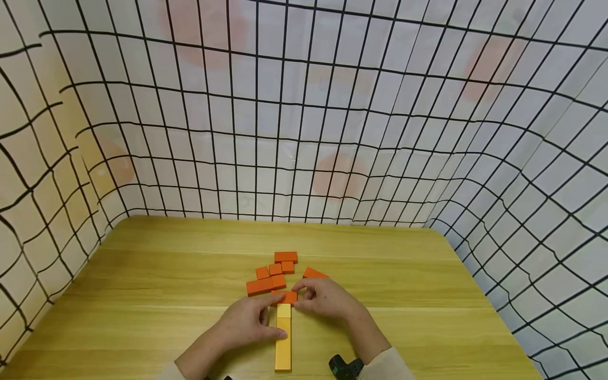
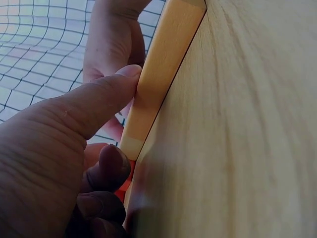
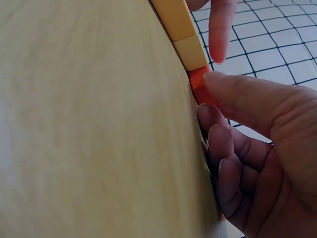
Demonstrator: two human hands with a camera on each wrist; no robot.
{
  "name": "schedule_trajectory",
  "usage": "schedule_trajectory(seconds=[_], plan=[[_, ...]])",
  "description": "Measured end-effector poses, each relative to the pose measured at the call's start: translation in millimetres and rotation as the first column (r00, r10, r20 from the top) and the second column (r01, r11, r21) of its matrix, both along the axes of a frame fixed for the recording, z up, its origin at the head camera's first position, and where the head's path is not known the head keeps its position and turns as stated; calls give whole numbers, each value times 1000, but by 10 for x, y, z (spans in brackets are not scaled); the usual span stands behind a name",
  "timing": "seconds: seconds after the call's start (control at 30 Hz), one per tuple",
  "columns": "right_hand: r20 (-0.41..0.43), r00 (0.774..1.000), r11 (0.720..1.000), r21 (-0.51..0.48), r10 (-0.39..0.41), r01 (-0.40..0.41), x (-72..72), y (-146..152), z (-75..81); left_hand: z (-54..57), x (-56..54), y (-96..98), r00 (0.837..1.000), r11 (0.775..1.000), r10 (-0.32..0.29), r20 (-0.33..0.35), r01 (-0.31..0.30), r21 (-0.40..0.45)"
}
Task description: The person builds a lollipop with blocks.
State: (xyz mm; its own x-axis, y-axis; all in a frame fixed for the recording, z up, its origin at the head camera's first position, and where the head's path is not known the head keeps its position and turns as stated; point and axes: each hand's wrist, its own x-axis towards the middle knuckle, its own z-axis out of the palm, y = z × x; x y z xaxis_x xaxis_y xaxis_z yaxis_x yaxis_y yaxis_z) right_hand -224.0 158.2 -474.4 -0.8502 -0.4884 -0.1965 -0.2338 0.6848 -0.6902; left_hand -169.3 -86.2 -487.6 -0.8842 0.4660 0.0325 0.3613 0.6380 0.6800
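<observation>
An orange-red block (image 1: 290,298) lies crosswise at the far end of a yellow column, made of a small pale-yellow block (image 1: 283,310) and a long yellow block (image 1: 283,351). My right hand (image 1: 328,300) pinches the orange-red block's right end between thumb and index finger; the right wrist view shows the thumb (image 3: 237,89) on its end. From the left, my left hand (image 1: 247,321) reaches across, index fingertip on the orange-red block and thumb on the long yellow block. In the left wrist view, that thumb (image 2: 109,94) touches the yellow block's side, the other fingers bent below.
Beyond the hands lies a group of orange-red blocks (image 1: 258,286), with another across the back (image 1: 285,257). One more orange-red block (image 1: 314,273) lies partly behind my right hand. A black device (image 1: 344,368) shows beside the right wrist. Black-grid netting (image 1: 285,158) surrounds the wooden table (image 1: 404,295).
</observation>
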Motion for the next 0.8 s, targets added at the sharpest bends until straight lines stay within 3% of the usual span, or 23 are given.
schedule_trajectory(seconds=[0.8], plan=[[0,1000,1000,-24,-13,13,-38,45,-6,16,-15,-8,999,1000,-27,19,27,-10]])
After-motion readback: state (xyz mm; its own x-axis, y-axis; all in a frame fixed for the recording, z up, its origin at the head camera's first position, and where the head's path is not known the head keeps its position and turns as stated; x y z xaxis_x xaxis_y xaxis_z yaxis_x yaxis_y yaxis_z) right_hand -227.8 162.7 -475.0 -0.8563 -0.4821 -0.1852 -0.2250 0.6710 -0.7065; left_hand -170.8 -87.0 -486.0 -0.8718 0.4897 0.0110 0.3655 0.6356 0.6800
